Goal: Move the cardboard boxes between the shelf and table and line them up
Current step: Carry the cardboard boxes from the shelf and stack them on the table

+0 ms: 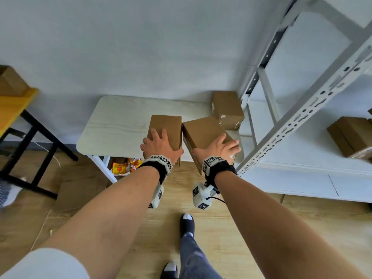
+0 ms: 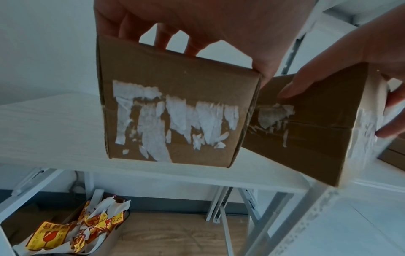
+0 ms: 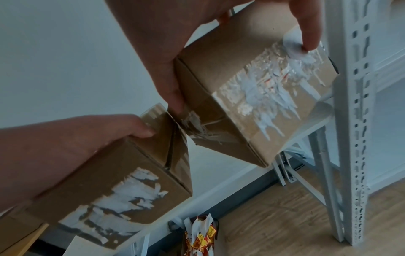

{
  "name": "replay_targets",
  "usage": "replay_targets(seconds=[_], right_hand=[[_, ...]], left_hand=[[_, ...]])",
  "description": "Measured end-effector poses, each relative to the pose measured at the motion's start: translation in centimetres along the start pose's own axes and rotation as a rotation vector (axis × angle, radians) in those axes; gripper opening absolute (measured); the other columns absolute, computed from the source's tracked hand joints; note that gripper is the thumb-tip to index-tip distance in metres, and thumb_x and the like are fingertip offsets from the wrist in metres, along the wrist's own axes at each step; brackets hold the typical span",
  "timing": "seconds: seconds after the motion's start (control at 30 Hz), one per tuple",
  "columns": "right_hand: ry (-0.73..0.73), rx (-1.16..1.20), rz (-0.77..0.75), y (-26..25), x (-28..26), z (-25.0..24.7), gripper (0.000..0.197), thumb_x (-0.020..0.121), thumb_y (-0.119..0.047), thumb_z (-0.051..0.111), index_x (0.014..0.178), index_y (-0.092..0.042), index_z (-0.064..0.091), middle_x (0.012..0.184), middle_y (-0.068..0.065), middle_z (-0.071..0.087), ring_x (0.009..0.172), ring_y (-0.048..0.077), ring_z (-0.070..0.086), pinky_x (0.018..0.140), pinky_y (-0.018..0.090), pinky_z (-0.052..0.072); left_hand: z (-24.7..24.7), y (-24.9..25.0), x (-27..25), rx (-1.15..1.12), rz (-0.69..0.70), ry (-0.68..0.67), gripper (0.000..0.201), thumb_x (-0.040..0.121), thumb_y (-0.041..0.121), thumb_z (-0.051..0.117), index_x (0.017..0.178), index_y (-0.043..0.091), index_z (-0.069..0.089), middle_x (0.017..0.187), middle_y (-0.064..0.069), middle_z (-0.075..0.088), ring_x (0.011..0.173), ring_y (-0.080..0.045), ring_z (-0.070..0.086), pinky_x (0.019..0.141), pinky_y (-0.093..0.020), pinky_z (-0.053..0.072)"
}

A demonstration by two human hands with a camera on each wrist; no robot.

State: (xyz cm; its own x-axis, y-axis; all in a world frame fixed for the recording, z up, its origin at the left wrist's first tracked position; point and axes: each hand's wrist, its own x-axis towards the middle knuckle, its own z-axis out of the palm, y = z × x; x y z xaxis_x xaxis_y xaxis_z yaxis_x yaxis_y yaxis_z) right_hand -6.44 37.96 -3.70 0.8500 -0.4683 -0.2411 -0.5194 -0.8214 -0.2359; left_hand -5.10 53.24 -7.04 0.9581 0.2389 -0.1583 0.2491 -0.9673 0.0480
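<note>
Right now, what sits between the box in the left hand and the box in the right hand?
Nothing. The head view shows the left box and the right box nearly meeting, with only a thin gap.

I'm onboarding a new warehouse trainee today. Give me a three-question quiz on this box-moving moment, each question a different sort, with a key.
1. True or false: the left hand and the right hand each hold a separate cardboard box.
2. Where does the third cardboard box on the white table sit? A) far right corner, beside the metal shelf B) front left edge C) centre
3. Fill in: the box held by the left hand bears torn white ______ remains.

Key: 1 true; 2 A; 3 label
</note>
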Motion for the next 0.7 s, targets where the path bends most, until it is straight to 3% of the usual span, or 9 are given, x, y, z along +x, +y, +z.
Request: replay_targets(seconds=[0.17, 0.43, 0.57, 0.7], right_hand=[[-0.045, -0.017, 0.012, -4.5, 6.0, 1.5, 0.108, 0.070, -0.061, 0.068, 0.152, -0.014, 0.015, 0.157, 0.028, 0.008, 0.142, 0.047, 0.011, 0.107, 0.052, 0.033], [-0.120, 0.051, 0.068, -10.2, 17.4, 4.3, 0.116, 0.068, -0.062, 0.073, 0.154, -0.015, 0.011, 0.157, 0.028, -0.001, 0.141, 0.049, 0.009, 0.100, 0.050, 0.044], [-0.140, 0.047, 0.063, -12.9, 21.2, 5.7, 0.119, 0.069, -0.067, 0.069, 0.155, -0.013, 0.008, 0.157, 0.031, 0.000, 0.142, 0.054, 0.006, 0.108, 0.053, 0.035], [-0.169, 0.077, 0.118, -14.7, 23.3, 6.7, 0.121, 0.069, -0.067, 0.070, 0.155, -0.014, 0.005, 0.156, 0.031, -0.002, 0.141, 0.054, 0.006, 0.111, 0.053, 0.032]], left_hand=[[0.4, 1.3, 7.0, -0.058, -0.071, -0.031, 0.104, 0.073, 0.081, 0.050, 0.154, 0.025, 0.016, 0.159, -0.014, 0.013, 0.127, -0.043, 0.039, 0.097, -0.047, 0.039], [1.9, 4.9, 19.4, -0.030, -0.111, -0.125, 0.105, 0.073, 0.080, 0.051, 0.155, 0.025, 0.013, 0.160, -0.013, 0.011, 0.127, -0.043, 0.039, 0.099, -0.048, 0.039], [2.7, 5.9, 24.0, -0.067, -0.157, -0.164, 0.109, 0.071, 0.081, 0.051, 0.155, 0.025, 0.010, 0.161, -0.013, 0.007, 0.129, -0.045, 0.036, 0.100, -0.050, 0.040], [3.0, 6.2, 26.8, -0.032, -0.114, -0.173, 0.111, 0.072, 0.081, 0.052, 0.156, 0.024, 0.008, 0.161, -0.014, 0.005, 0.130, -0.044, 0.035, 0.098, -0.048, 0.041]])
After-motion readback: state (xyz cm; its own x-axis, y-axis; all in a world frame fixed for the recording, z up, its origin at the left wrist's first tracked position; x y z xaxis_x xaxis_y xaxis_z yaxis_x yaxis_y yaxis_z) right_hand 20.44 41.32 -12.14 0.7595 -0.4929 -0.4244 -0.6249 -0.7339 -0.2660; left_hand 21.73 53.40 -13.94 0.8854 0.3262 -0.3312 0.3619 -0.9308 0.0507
